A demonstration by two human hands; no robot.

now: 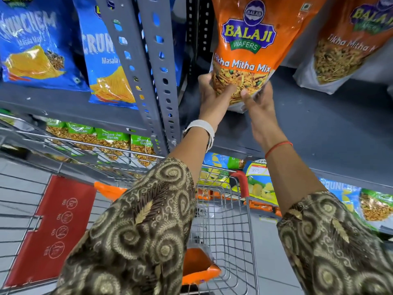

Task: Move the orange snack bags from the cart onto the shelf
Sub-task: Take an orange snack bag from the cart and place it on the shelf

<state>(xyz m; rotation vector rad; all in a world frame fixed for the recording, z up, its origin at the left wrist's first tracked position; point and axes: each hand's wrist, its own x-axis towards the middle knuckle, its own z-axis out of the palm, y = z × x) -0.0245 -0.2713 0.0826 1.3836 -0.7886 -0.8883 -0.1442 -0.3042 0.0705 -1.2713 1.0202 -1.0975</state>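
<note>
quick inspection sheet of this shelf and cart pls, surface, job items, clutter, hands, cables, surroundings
surface: grey metal shelf, bare patch in front of the held bag
job's things: orange snack bag held upright at the shelf; second orange bag already standing to its right; more orange bags in the wire cart
clutter: nothing seen
grippers: left hand and right hand both grip the held bag's bottom
cables: nothing seen
surroundings: blue chip bags on the neighbouring shelf, green packets below

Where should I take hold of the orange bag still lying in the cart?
Probably by its upper edge, from above: the orange bag in the cart lies low in the wire basket, whose sides block side approaches. Both hands are busy, left hand and right hand gripping the Tikha Mitha Mix bag.
</note>
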